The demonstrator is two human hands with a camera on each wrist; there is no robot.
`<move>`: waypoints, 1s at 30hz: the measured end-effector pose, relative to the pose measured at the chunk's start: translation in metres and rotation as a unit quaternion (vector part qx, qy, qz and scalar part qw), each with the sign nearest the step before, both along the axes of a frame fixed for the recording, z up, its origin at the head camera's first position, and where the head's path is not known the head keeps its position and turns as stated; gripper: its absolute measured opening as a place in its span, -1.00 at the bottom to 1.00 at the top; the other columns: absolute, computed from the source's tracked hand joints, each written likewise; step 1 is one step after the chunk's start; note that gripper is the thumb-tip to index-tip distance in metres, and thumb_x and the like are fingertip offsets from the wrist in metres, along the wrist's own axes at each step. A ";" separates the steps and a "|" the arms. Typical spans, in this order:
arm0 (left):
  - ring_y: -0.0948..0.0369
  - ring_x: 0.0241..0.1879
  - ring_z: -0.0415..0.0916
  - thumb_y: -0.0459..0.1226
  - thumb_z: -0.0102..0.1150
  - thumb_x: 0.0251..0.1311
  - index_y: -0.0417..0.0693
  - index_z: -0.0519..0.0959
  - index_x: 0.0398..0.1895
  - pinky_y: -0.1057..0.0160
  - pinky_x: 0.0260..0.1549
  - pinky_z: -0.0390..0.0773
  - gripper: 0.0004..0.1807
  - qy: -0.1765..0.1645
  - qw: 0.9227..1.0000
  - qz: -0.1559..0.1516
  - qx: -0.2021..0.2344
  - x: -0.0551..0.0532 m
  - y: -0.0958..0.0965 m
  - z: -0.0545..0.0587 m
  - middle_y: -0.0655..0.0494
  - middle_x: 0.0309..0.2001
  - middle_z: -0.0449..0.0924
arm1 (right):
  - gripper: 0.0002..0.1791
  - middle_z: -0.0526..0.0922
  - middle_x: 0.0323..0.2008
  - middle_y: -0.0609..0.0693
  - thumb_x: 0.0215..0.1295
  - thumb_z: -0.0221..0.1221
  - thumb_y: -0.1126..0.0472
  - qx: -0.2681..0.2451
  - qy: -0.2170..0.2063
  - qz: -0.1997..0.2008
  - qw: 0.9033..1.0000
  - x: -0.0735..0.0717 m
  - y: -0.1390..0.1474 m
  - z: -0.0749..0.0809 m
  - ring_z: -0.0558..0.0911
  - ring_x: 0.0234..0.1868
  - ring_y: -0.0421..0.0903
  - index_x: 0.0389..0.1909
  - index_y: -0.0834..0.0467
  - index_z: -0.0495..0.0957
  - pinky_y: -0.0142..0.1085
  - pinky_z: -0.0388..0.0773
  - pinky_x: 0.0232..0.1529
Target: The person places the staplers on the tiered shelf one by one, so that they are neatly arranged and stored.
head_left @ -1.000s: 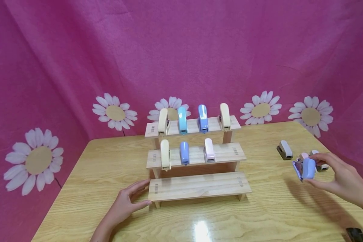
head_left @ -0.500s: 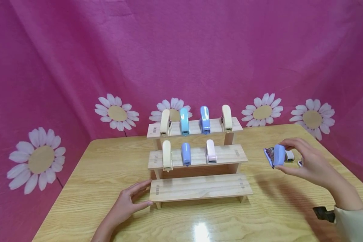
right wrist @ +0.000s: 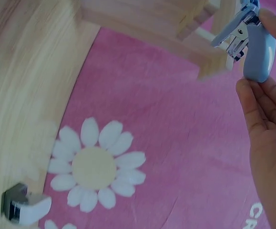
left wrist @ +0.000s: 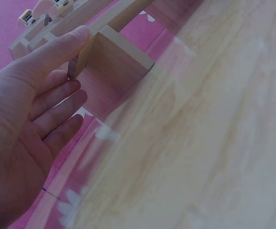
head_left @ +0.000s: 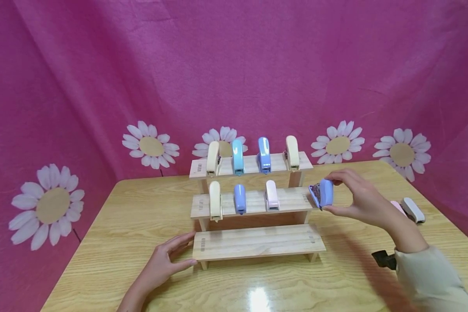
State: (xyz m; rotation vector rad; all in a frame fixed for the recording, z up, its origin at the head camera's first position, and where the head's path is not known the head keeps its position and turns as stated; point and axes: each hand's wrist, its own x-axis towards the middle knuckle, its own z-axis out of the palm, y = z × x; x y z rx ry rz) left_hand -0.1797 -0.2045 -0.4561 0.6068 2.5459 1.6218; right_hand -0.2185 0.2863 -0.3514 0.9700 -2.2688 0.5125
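A three-tier wooden display rack (head_left: 257, 242) stands mid-table in the head view. My left hand (head_left: 165, 260) holds the left end of its lowest board between thumb and fingers; the left wrist view shows the thumb on the board's edge (left wrist: 99, 28). With thumb and fingertips, my right hand (head_left: 360, 197) pinches a periwinkle-blue stapler (head_left: 326, 192), held in the air at the right end of the middle tier. Its jaw hangs ajar, showing metal inside (right wrist: 258, 55). On the middle tier stand a cream stapler (head_left: 215, 201), a blue stapler (head_left: 239, 198) and a pale pink stapler (head_left: 271, 196).
Several staplers stand on the top tier, among them a light blue one (head_left: 238, 156). A white stapler (head_left: 413, 210) and a partly hidden pink one (head_left: 397, 206) lie on the table (head_left: 140, 208) at right, behind my forearm. A pink daisy-print cloth (head_left: 234, 78) hangs behind.
My right hand has carried the periwinkle-blue stapler leftward from the loose staplers at right to the rack's right end. The left hand stays at the lowest board.
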 end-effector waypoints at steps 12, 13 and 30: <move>-0.09 0.26 0.45 -0.18 0.43 0.07 -0.15 0.43 0.32 0.11 0.27 0.54 -0.28 0.010 1.000 -0.005 0.007 -0.001 -0.001 -0.002 -0.17 0.31 0.45 | -0.31 0.58 -0.06 0.02 -0.01 0.48 -0.03 0.035 -0.009 0.007 0.999 -0.012 -0.027 0.002 0.51 -0.09 -0.14 0.07 0.27 0.49 -0.59 0.48 0.00; -0.08 0.26 0.46 -0.18 0.43 0.06 -0.15 0.43 0.32 0.12 0.27 0.54 -0.28 0.010 1.000 -0.004 0.007 -0.001 -0.001 -0.003 -0.17 0.31 0.45 | -0.31 0.57 -0.07 0.01 -0.01 0.48 -0.03 0.038 -0.009 0.008 0.999 -0.013 -0.029 0.002 0.51 -0.09 -0.14 0.07 0.27 0.49 -0.58 0.49 0.00; -0.09 0.28 0.44 -0.19 0.45 0.05 -0.17 0.43 0.32 0.16 0.29 0.53 -0.27 -0.002 1.000 -0.003 0.017 -0.002 -0.001 -0.003 -0.17 0.30 0.46 | -0.27 0.56 -0.05 0.05 -0.15 0.55 0.18 0.069 -0.073 -0.008 0.995 -0.017 -0.044 0.005 0.56 -0.06 -0.09 0.07 0.27 0.46 -0.08 0.73 -0.08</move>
